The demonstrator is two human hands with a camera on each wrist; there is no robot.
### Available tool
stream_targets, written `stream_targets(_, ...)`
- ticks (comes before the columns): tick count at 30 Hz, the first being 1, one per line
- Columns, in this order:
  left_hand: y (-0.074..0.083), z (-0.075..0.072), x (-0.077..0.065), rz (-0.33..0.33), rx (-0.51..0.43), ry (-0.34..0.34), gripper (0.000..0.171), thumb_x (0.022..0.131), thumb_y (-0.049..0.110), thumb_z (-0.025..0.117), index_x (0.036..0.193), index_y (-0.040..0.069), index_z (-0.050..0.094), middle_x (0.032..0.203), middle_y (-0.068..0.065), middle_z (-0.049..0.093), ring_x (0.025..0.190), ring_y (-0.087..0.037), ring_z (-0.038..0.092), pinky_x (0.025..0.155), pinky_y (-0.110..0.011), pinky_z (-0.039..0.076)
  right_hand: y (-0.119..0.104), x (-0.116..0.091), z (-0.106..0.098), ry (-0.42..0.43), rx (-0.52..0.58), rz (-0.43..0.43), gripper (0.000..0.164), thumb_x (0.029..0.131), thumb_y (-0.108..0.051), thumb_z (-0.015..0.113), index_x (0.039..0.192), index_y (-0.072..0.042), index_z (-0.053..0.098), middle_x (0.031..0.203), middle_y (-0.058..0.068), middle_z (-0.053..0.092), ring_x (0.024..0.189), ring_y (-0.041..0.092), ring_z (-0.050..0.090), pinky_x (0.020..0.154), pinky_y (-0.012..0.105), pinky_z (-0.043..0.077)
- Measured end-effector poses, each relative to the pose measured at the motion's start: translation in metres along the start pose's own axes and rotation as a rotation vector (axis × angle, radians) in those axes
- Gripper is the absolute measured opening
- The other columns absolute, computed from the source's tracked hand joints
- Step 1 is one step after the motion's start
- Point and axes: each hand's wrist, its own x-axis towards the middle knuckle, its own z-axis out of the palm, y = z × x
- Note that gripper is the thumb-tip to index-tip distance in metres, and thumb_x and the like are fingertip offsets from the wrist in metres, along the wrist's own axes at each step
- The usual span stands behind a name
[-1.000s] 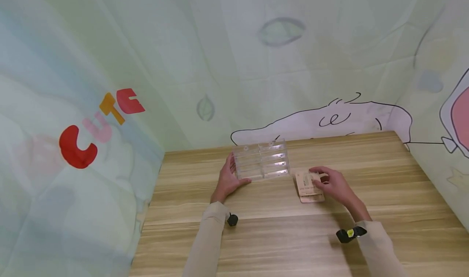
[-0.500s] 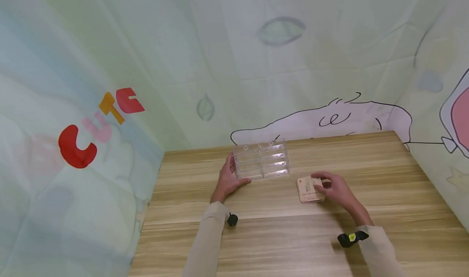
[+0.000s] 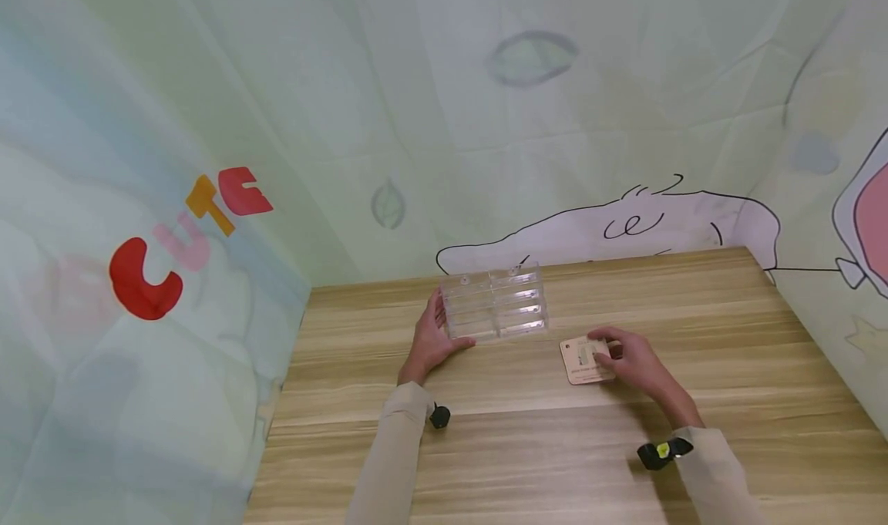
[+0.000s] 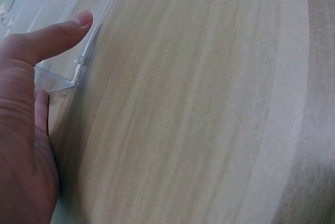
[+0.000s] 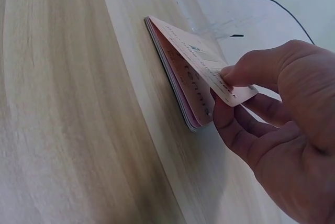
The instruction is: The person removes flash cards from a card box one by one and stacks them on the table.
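My left hand holds a clear plastic organizer by its left end. Its thumb lies along the near edge in the left wrist view, and the other fingers are partly hidden at the side. Two columns of narrow compartments make up the organizer. To its right, my right hand pinches the top card of a small stack between thumb and fingers. That card is pale with rounded corners and print, its right side tilted up. Beneath it lie more cards, the upper one pinkish with lettering.
Everything rests on a wood-grain table. A printed cloth backdrop rises along the far edge and left side. Black wrist cameras sit at both sleeves.
The top card was offset toward the far side, showing the stack's near edge; it has come back over the stack. My right hand shifted slightly toward me. The left hand and organizer stayed still.
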Motion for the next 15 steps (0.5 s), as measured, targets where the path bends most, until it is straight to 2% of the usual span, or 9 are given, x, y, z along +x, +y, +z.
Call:
stream_targets(3, 0.0008, 0.0001, -0.0007, 0.001, -0.001, 0.003, 0.127, 0.070, 0.022, 0.100, 0.165, 0.010, 0.017, 0.162, -0.019, 0.038, 0.148, -0.032, 0.039, 0.121, -0.042, 0.036, -0.0002, 0.0008, 0.0013, 0.004, -0.012, -0.008, 0.034, 0.093, 0.002, 0.072, 0.127, 0.003, 0.067, 0.119, 0.025, 0.068, 0.092, 0.030, 0.069, 0.070, 0.031, 0.059)
stream_targets(7, 0.0019, 0.0003, -0.0010, -0.003, -0.001, 0.006, 0.126, 0.070, 0.022, 0.100, 0.165, 0.011, 0.017, 0.162, -0.018, 0.038, 0.148, -0.031, 0.040, 0.121, -0.041, 0.036, -0.0002, 0.0020, 0.0027, 0.019, -0.033, -0.034, 0.034, 0.092, 0.001, 0.075, 0.125, 0.004, 0.067, 0.103, 0.016, 0.067, 0.080, 0.021, 0.060, 0.061, 0.025, 0.050)
stream_targets(11, 0.0018, 0.0006, -0.0011, -0.006, 0.003, 0.005, 0.126, 0.070, 0.022, 0.099, 0.165, 0.012, 0.017, 0.163, -0.018, 0.037, 0.148, -0.031, 0.040, 0.121, -0.041, 0.035, -0.0007, 0.0025, 0.0049, 0.044, -0.088, -0.071, 0.033, 0.090, -0.001, 0.077, 0.122, 0.004, 0.068, 0.095, 0.010, 0.062, 0.075, 0.018, 0.049, 0.058, 0.026, 0.042)
stream_targets(15, 0.0021, 0.0003, -0.0011, -0.006, 0.000, 0.006, 0.126, 0.070, 0.020, 0.099, 0.165, 0.011, 0.018, 0.162, -0.019, 0.038, 0.148, -0.031, 0.040, 0.121, -0.041, 0.035, -0.0003, 0.0033, 0.0079, 0.059, -0.150, -0.088, 0.033, 0.089, -0.003, 0.078, 0.119, 0.005, 0.069, 0.095, 0.011, 0.062, 0.076, 0.018, 0.050, 0.060, 0.027, 0.043)
